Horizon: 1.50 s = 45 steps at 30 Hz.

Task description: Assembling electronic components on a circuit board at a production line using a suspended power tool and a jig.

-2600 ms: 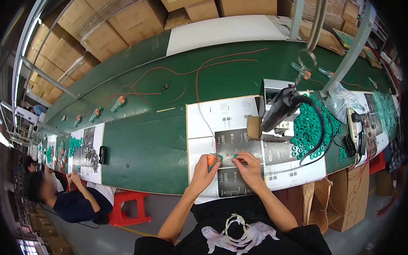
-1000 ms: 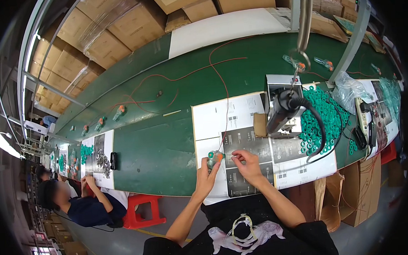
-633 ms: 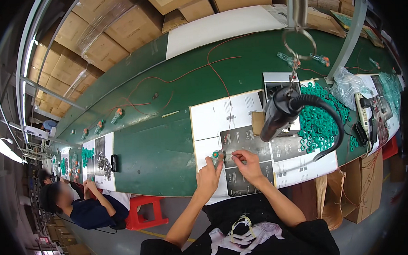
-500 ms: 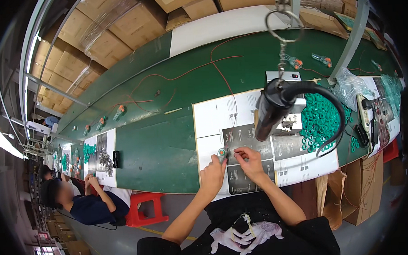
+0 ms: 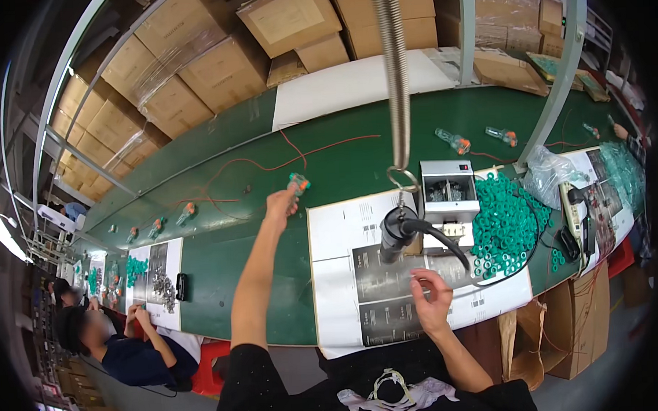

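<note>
My left hand [image 5: 280,206] reaches out over the green bench, its fingers closed around a small clear plastic part with an orange and teal end [image 5: 299,183]. A thin red wire [image 5: 288,140] runs from the bench's far side to that part. Above the printed sheets, my right hand [image 5: 432,301] hovers with loosely curled fingers, apart, and nothing visible in them. Beyond it hangs a black powered screwdriver [image 5: 395,236] on a coiled spring [image 5: 395,78].
Teal rings [image 5: 502,227] lie heaped beside a screw feeder box [image 5: 449,193]. Similar clear parts [image 5: 452,141] rest along the bench's far side. A power strip [image 5: 573,209] lies at right. A co-worker [image 5: 133,353] sits at left. Cartons [image 5: 224,78] are stacked behind.
My left hand has moved forward and left with the part, away from the sheets. My right hand has drawn apart to the right. The view has shifted, and the screwdriver hangs farther off.
</note>
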Each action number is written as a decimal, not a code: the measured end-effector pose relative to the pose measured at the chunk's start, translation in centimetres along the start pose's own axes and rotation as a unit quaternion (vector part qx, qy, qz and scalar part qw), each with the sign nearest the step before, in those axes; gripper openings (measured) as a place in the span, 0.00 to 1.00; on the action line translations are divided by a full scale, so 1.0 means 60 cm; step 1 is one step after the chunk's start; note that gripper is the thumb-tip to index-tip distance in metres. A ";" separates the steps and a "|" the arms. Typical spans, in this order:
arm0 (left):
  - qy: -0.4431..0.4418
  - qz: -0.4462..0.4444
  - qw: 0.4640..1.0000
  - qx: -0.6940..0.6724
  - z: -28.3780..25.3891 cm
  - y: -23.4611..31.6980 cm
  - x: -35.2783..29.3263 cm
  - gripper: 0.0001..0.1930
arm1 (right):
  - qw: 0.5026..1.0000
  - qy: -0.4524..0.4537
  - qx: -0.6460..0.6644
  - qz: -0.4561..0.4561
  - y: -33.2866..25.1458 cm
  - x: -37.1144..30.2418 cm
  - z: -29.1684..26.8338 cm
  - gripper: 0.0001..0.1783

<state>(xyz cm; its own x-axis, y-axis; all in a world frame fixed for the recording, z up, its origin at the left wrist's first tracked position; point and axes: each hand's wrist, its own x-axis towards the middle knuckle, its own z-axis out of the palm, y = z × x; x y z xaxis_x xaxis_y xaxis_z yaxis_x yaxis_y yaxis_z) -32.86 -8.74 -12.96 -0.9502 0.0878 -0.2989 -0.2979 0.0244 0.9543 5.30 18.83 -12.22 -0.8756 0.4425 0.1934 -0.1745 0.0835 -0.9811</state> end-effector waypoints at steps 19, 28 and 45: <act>0.088 0.458 0.845 0.261 0.185 -0.106 -0.159 0.07 | 0.953 -0.263 0.135 -0.069 -0.285 0.252 -0.014 0.32; -0.055 0.467 0.838 0.277 0.343 -0.050 0.000 0.09 | 0.989 0.023 0.077 -0.125 -0.177 0.209 -0.094 0.19; -0.239 0.461 0.660 0.543 0.647 -0.003 0.153 0.27 | 0.976 -0.087 0.170 -0.105 -0.181 0.138 -0.104 0.24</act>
<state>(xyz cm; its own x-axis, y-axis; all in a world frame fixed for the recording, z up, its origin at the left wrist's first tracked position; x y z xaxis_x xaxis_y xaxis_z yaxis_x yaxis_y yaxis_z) -38.02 30.74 -15.75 -0.4677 0.8615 0.1974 0.8741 0.4178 0.2476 2.80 27.17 0.03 -0.8627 0.2863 0.4169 -0.4716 -0.1577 -0.8676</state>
